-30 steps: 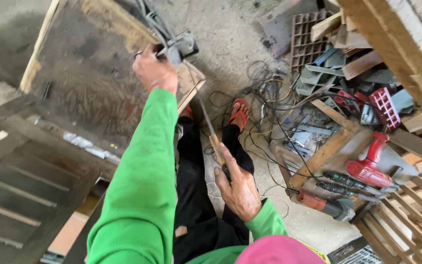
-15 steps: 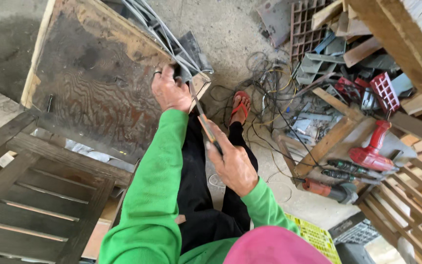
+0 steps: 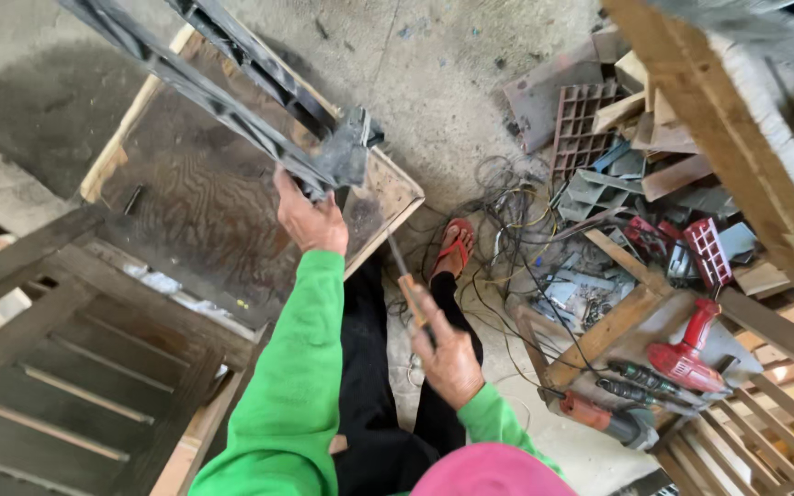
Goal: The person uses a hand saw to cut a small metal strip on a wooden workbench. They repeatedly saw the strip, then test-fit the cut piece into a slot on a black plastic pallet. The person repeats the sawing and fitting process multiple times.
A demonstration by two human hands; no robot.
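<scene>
My left hand [image 3: 310,219] grips the near end of a long dark metal frame piece [image 3: 232,101] and holds it raised above a worn plywood board [image 3: 204,202]. The metal piece runs up and to the left out of view. My right hand [image 3: 448,354] is closed around a screwdriver [image 3: 406,280] with an orange handle, its thin shaft pointing up toward the metal piece's end. Both arms wear green sleeves. My legs in black trousers lie between the hands, with a foot in a red sandal [image 3: 454,246] beyond.
A dark slatted wooden door panel [image 3: 75,367] lies at the lower left. Tangled cables [image 3: 516,230] spread over the concrete floor. At right sit red power tools [image 3: 686,354], a red drill [image 3: 608,421], wood scraps and plastic crates [image 3: 590,124].
My left hand has lifted the metal frame piece higher and nearer, off the plywood board. My right hand with the screwdriver has risen and shifted right.
</scene>
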